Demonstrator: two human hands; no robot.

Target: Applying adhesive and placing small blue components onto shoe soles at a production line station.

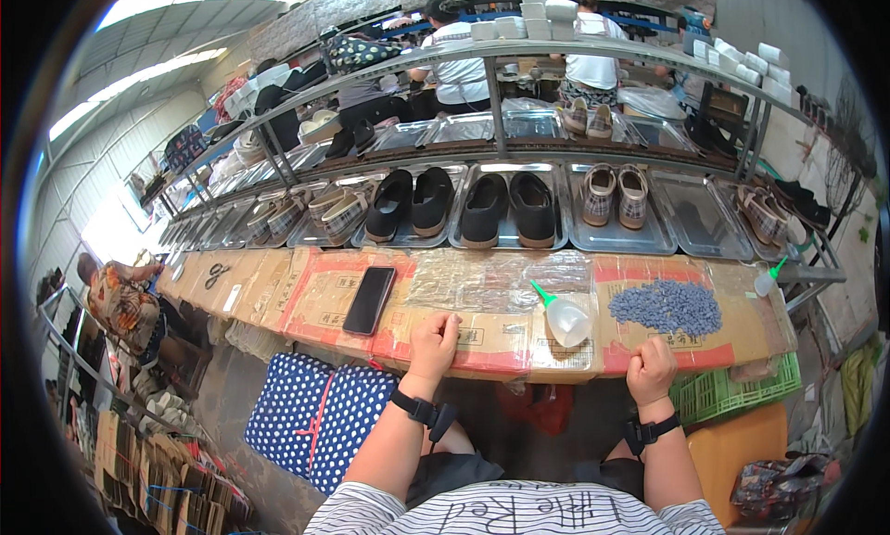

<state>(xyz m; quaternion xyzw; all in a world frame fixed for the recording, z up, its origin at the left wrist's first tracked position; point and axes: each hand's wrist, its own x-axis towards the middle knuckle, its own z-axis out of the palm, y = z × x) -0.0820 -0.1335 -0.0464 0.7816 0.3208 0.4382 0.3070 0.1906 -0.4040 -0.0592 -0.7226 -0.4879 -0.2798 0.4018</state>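
Left hand [436, 340] and right hand [653, 366] curl into separate fists | cardboard-topped desk [505, 329] | translucent, green-tipped bottle [568, 322] between | blue granules [665, 309], right | far metal trays [652, 238] hold shoes [533, 210]

The left arm [387, 447] and the right arm [675, 465] reach up from the bottom and lean in toward each other, bare from the elbows down. The left hand [434, 340] is curled up in a fist, and so is the right hand [652, 368]. The two fists are well apart, with the left one a bit farther forward.
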